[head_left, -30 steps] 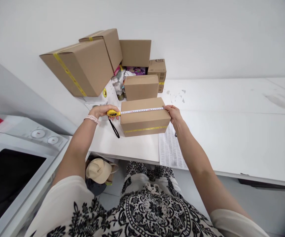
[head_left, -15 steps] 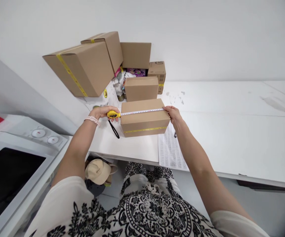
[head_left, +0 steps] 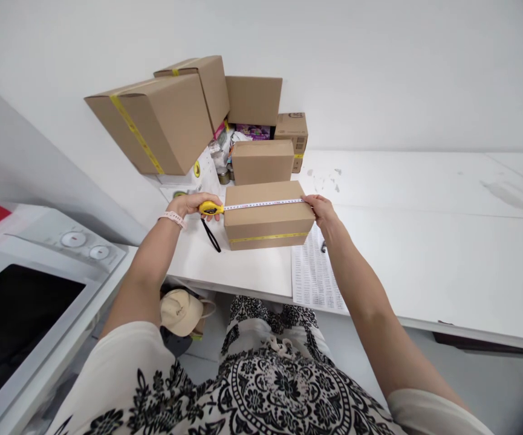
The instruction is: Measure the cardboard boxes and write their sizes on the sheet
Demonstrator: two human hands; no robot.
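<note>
A closed cardboard box (head_left: 268, 225) with a strip of yellow tape along its front face lies on the white table (head_left: 238, 266). Across its top runs the white blade of a yellow tape measure (head_left: 211, 208). My left hand (head_left: 198, 204) is closed around the tape measure's case at the box's left edge, and a black wrist strap hangs from it. At the right edge, my right hand (head_left: 319, 208) pinches the blade's end against the box. Partly beneath the box and my right forearm lies a printed sheet (head_left: 313, 272).
Behind stand another small carton (head_left: 263, 162), an open box (head_left: 254, 99) and a taller carton (head_left: 292, 130). Large taped boxes (head_left: 170, 124) are stacked at the back left. A microwave (head_left: 68, 260) stands left; a beige cap (head_left: 182, 311) lies below the table edge.
The view has shifted slightly, so things sit a little further right in the picture. Both hands keep the tape measure stretched over the box.
</note>
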